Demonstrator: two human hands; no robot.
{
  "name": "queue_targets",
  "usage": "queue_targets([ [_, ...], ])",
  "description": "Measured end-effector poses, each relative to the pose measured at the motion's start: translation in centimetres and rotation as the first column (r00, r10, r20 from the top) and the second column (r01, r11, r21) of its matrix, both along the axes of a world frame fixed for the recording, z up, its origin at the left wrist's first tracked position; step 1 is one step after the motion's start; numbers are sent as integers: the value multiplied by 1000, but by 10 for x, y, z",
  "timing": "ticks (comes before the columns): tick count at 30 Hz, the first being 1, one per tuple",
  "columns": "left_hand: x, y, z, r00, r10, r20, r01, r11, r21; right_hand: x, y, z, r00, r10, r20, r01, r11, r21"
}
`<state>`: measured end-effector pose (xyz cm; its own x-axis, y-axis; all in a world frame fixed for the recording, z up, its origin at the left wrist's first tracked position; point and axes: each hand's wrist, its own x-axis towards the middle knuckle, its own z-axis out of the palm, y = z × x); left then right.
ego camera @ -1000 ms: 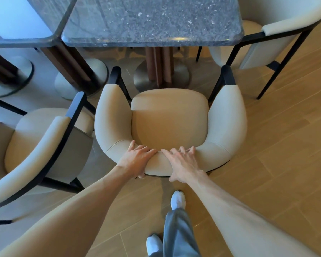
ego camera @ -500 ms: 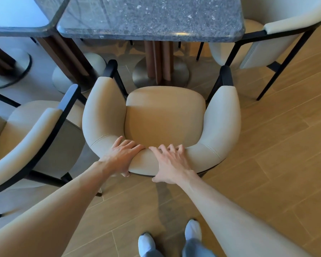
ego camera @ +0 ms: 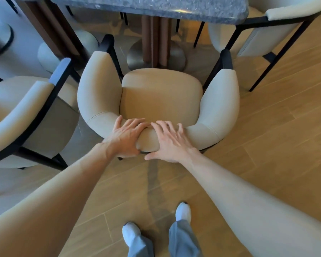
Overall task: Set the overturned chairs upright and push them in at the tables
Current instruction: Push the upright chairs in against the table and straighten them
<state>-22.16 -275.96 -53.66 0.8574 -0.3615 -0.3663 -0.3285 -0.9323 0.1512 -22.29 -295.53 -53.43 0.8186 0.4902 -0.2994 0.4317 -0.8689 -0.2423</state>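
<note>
A beige armchair [ego camera: 161, 95] with a curved padded back and black legs stands upright right in front of me, facing a dark speckled stone table [ego camera: 156, 6]. Its seat front lies just short of the table's edge and the round pedestal base [ego camera: 156, 54]. My left hand [ego camera: 126, 138] grips the top of the backrest, thumb tucked under the rim. My right hand [ego camera: 170, 141] lies flat beside it on the same backrest, fingers spread over the padding.
A second matching chair [ego camera: 26, 115] stands upright close on the left, nearly touching. A third chair [ego camera: 267, 32] sits at the table's right side. Another table's bases [ego camera: 0, 38] are at far left. Wooden floor [ego camera: 267, 145] extends to the right; my feet are behind the chair.
The chair has slid forward toward the table, and I have stepped after it. Both hands stay on the backrest.
</note>
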Motion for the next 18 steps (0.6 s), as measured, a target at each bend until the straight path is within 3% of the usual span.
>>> queue_targets([
  [3,-15,-9,0,998,-1,55,2,1000,-27,-28,-4,1,988,-26,152,30,999,-21],
  [6,-10,-10,23,997,-12,-71,10,999,-33,-27,4,19,994,-104,-7,104,994,-42],
  [9,-8,-7,66,986,95,-137,-135,938,-318,-21,20,55,965,-258,-50,261,962,75],
  [11,-13,-4,97,943,271,-192,-332,758,-562,-24,30,83,903,-424,-73,427,862,272],
  [13,-18,-3,130,859,418,-296,-485,478,-733,-27,38,114,823,-538,-182,553,685,475],
  [16,-23,5,184,739,506,-444,-549,70,-833,-29,49,162,741,-592,-318,609,391,690],
  [18,-30,20,218,678,543,-495,-509,-139,-849,-29,56,193,700,-624,-348,596,240,766],
])
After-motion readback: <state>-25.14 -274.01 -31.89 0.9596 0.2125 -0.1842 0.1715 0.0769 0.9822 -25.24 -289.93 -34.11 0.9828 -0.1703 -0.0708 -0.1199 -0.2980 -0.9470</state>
